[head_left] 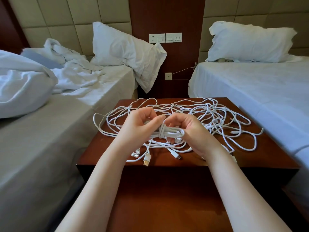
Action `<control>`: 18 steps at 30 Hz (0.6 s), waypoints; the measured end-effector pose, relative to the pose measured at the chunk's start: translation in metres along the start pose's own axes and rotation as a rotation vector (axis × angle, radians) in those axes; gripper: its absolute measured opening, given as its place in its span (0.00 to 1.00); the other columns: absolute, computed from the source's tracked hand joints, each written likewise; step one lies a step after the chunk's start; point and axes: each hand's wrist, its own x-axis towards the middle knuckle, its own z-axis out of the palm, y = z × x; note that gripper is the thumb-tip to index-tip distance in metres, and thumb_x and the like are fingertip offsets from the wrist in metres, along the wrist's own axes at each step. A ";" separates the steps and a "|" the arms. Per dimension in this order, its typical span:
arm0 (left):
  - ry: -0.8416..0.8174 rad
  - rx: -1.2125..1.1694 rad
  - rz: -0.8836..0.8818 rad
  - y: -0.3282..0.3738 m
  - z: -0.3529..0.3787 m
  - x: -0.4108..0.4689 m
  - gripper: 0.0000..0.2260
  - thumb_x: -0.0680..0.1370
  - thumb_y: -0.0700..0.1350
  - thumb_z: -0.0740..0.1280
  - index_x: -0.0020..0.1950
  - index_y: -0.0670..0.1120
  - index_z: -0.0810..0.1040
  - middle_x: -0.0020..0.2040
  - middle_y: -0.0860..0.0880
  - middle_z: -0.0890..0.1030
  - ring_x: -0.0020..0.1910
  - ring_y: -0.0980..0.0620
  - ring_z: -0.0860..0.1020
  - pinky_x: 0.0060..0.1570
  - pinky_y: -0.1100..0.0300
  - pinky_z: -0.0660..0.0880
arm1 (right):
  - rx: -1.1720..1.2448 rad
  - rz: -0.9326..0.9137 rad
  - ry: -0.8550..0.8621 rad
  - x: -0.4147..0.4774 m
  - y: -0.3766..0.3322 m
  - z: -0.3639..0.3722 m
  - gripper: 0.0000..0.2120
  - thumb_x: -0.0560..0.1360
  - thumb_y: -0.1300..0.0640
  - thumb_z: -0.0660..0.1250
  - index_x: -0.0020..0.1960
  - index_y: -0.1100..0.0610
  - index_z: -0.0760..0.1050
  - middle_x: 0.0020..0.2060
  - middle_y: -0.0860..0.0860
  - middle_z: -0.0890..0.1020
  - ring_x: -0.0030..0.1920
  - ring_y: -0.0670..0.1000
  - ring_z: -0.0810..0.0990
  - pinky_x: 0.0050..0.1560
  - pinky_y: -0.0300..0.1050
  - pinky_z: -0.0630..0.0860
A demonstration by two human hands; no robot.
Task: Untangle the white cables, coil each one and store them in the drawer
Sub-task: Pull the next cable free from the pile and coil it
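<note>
A: Where is the work sitting?

B: Between the palms. The left hand (142,126) has its fingers curled round one end of a small coiled bundle of white cable (170,132). The right hand (189,129) curls round the other end, fingertips close to the band of turns wrapped about the bundle's waist. Both hold it just above the dark red-brown wooden nightstand (103,148).

A: And the rest?

B: A loose tangle of white cables (209,113) sprawls beyond both hands and out past the right one, with strands running under the wrists. A white USB plug with a gold-coloured metal tip (146,160) lies nearer the person than the left hand, just inside its wrist.

A: What could spoil it?

B: I'd judge the wrap is the weak point. If the tail isn't tucked, the springy cable will likely unwind once either grip slackens. I also can't tell whether the bundle is free of the pile. If a strand under the right hand joins it, lifting would drag the tangle and tighten its knots.

A: The drawer?

B: I can't make it out. The nightstand's front below the wrists is dark, with no open drawer or handle showing. One hand would probably have to let go to open it, which is another chance for the coil to spring.

A: Anything else close?

B: A bed with rumpled white bedding (50,131) on the left hand's side and a smoothly made white bed (250,84) on the right hand's side, both close beside the nightstand. A slipped cable could drop between them.
</note>
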 end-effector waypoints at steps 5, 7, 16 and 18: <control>-0.037 -0.272 -0.159 -0.011 -0.005 0.005 0.16 0.76 0.51 0.65 0.37 0.40 0.71 0.24 0.50 0.68 0.21 0.56 0.62 0.22 0.64 0.59 | -0.028 -0.137 0.076 0.002 -0.006 0.008 0.12 0.68 0.61 0.70 0.51 0.53 0.78 0.28 0.46 0.78 0.30 0.46 0.77 0.36 0.41 0.76; -0.033 -0.318 -0.212 -0.012 -0.005 0.006 0.14 0.79 0.47 0.63 0.37 0.40 0.71 0.23 0.51 0.68 0.20 0.56 0.61 0.21 0.64 0.58 | -0.042 -0.160 0.099 0.003 -0.005 0.012 0.11 0.68 0.62 0.69 0.49 0.53 0.79 0.29 0.45 0.78 0.31 0.45 0.76 0.36 0.41 0.75; -0.055 -0.564 -0.344 -0.009 -0.008 0.009 0.17 0.81 0.42 0.58 0.34 0.41 0.75 0.20 0.51 0.65 0.17 0.58 0.58 0.17 0.67 0.55 | -0.071 -0.224 0.048 0.007 -0.003 0.014 0.11 0.74 0.68 0.69 0.52 0.55 0.80 0.40 0.61 0.80 0.33 0.49 0.77 0.36 0.42 0.77; -0.049 -0.577 -0.370 -0.010 -0.009 0.009 0.17 0.82 0.42 0.58 0.33 0.41 0.73 0.19 0.51 0.63 0.17 0.58 0.57 0.18 0.68 0.54 | -0.077 -0.223 0.043 0.006 -0.003 0.014 0.12 0.74 0.67 0.69 0.53 0.54 0.80 0.39 0.57 0.81 0.34 0.49 0.77 0.36 0.41 0.77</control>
